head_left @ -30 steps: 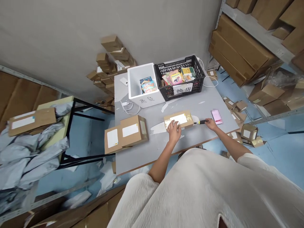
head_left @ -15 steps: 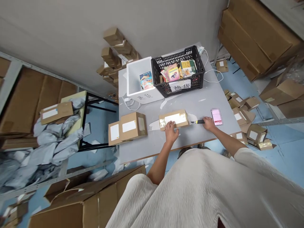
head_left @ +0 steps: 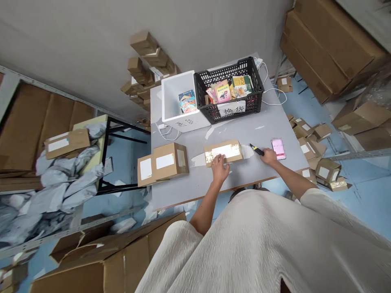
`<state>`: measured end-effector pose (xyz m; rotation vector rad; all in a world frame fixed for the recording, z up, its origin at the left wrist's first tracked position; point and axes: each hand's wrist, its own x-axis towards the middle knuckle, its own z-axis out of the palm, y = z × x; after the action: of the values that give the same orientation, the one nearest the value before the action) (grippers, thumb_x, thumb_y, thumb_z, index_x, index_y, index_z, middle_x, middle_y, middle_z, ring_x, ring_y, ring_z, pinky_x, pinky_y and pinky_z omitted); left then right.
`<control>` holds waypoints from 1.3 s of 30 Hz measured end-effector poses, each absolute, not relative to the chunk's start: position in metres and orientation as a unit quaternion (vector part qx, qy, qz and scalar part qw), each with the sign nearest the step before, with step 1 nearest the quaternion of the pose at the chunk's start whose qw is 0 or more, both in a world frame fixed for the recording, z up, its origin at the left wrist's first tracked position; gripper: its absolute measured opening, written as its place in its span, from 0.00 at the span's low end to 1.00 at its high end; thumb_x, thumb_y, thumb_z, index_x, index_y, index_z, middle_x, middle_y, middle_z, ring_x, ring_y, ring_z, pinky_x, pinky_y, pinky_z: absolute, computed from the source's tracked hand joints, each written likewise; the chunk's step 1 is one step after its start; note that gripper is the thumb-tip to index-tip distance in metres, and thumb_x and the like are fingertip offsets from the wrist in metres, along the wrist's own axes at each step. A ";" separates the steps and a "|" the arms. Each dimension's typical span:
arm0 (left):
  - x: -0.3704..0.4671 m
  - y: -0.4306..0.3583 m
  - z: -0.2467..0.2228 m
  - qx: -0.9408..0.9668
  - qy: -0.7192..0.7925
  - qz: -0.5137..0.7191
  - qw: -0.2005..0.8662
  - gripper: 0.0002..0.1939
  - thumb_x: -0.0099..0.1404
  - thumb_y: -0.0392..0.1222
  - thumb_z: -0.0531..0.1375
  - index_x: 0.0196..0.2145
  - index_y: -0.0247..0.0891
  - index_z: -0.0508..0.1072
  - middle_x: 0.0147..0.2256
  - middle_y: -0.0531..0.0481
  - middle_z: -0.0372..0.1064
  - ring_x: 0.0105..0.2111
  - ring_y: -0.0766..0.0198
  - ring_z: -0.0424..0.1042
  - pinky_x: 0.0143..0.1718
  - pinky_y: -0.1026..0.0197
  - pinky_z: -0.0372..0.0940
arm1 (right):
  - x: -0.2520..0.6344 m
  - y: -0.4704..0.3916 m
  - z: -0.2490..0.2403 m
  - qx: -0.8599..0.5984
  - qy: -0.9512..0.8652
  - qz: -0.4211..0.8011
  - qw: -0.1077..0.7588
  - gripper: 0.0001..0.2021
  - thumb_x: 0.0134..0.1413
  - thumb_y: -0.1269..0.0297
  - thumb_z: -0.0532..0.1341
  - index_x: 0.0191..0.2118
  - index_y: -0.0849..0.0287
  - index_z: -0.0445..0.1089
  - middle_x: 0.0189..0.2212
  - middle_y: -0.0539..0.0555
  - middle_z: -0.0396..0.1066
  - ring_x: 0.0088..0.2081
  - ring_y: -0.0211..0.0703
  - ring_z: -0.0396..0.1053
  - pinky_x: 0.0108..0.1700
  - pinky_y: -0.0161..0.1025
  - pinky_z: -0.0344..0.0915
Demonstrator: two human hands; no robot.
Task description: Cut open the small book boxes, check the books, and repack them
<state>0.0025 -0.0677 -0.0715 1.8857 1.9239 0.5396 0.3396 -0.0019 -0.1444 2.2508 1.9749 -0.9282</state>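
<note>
Head view: the taped cardboard parcel [head_left: 223, 152] lies flat near the centre of the grey desk [head_left: 244, 130], white label facing up. The left hand [head_left: 220, 168] rests at the parcel's 6 o'clock edge, fingers laid on the box, grip released. The right hand [head_left: 269, 156], at the parcel's 3 o'clock, has its grip clenched around a yellow-and-black utility knife [head_left: 257, 149], whose tip points toward 10 o'clock, near the parcel but apart from it. A pink phone [head_left: 278, 148] lies just beside the right hand at 2 o'clock. Two stacked parcels [head_left: 161, 164] sit at 9 o'clock. A white foam box [head_left: 180, 102] and a black plastic crate [head_left: 229, 94] with books stand at 12 o'clock.
</note>
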 end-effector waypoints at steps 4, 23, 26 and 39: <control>-0.001 -0.069 -0.072 0.685 0.674 0.196 0.194 0.26 0.70 0.39 0.59 0.64 0.44 0.72 0.67 0.36 0.66 0.71 0.40 0.62 0.73 0.34 0.56 | 0.336 0.004 -0.119 0.743 0.520 -0.399 -0.136 0.17 0.57 0.59 0.65 0.51 0.58 0.77 0.50 0.62 0.81 0.50 0.56 0.78 0.49 0.45 0.72; -0.055 -0.083 -0.061 0.713 0.663 0.167 0.156 0.25 0.76 0.39 0.51 0.68 0.41 0.69 0.71 0.37 0.66 0.74 0.48 0.60 0.74 0.41 0.54 | 0.180 0.032 0.015 0.486 0.829 -0.270 -0.066 0.18 0.74 0.59 0.56 0.61 0.57 0.76 0.57 0.59 0.81 0.56 0.53 0.77 0.56 0.42 0.70; -0.059 -0.086 -0.064 0.726 0.651 0.159 0.157 0.27 0.76 0.39 0.51 0.70 0.40 0.67 0.73 0.39 0.63 0.75 0.49 0.58 0.76 0.41 0.51 | 0.156 0.033 0.022 0.467 0.860 -0.202 0.044 0.20 0.76 0.60 0.55 0.64 0.56 0.75 0.61 0.60 0.78 0.60 0.53 0.75 0.56 0.41 0.69; -0.066 -0.091 -0.067 0.729 0.635 0.172 0.189 0.31 0.74 0.37 0.53 0.72 0.42 0.66 0.75 0.42 0.60 0.77 0.49 0.55 0.76 0.37 0.48 | 0.122 0.030 0.038 0.442 0.873 -0.116 0.174 0.21 0.78 0.59 0.52 0.65 0.56 0.74 0.58 0.61 0.79 0.56 0.53 0.76 0.52 0.40 0.67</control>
<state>-0.0656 -0.0910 -0.0670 2.0500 1.7848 0.4841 0.1224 0.0298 0.0377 1.2528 2.4743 -0.3279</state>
